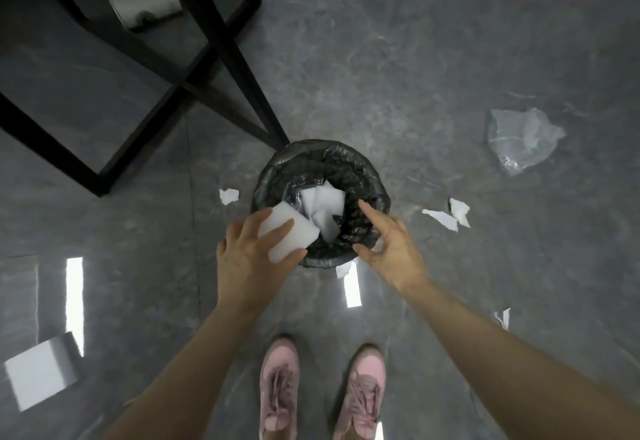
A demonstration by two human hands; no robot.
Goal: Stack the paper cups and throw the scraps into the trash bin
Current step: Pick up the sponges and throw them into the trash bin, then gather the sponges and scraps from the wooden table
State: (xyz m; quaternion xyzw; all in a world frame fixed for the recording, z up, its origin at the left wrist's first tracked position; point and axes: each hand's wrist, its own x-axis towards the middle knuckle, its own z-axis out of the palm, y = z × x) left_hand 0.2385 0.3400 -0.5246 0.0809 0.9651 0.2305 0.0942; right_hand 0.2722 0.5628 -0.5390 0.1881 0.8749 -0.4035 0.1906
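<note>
Over the trash bin (pixel 379 194) | left hand (pixel 249 256) grips paper cup (pixel 289 235); right hand (pixel 391 249) empty, fingers loose | keep your cup clear of the rim; collect floor scraps (pixel 446 218) next.

My forearms are bare, with no sleeves, my left hand (pixel 247 252) and right hand (pixel 389 245) ungloved; I wear pink lace-up shoes (pixel 278 387) with knotted pink laces.
</note>
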